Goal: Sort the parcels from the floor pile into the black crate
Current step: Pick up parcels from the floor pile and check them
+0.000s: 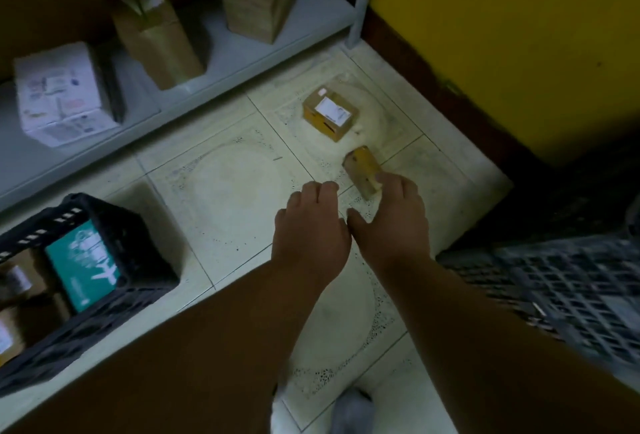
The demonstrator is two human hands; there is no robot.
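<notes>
Two parcels lie on the tiled floor. A small brown and yellow parcel (pixel 360 165) lies tilted just ahead of my hands, and a cardboard parcel with a white label (pixel 330 114) sits farther back. My right hand (pixel 391 218) reaches over the small parcel. Its fingertips touch the parcel's near end and its thumb is spread apart from it. My left hand (pixel 311 225) hovers beside it over bare floor, fingers loosely bent, holding nothing. The black crate (pixel 104 206) stands at the lower left and holds a teal parcel (pixel 83 260) and brown boxes.
A low grey shelf (pixel 242 52) along the back carries a white printed box (pixel 59 94) and two brown boxes (pixel 156 35). A grey lattice crate (pixel 571 288) stands at the right. A yellow wall (pixel 502 35) closes the corner. My feet show at the bottom.
</notes>
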